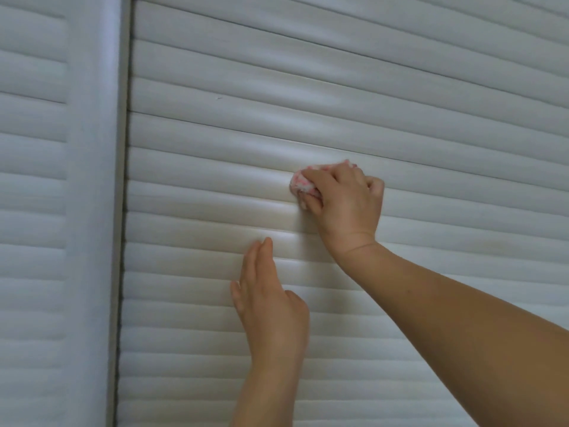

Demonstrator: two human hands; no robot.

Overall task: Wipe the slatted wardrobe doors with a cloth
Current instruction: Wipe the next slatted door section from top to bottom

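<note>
Cloth is bunched into a small wad and pinned against the slats of the right-hand door by your right hand. Fingers are curled over it and the thumb is tucked under, so you're gripping it and pushing it into the grooves, which makes sense for getting into ribbed surfaces like this. Your left hand sits lower on the same door with the fingers straight and held close together. Looks like it's bracing the panel so it doesn't flex or swing while you scrub, though I can't tell how hard it's pressing.

Most of the cloth is buried under your hand, only a pink-and-white edge pokes out. The left door is cut off at the frame edge, and the dark gap between the two doors hides whatever's behind. Whole shot's a bit soft, so no telling which slats are already clean.
</note>
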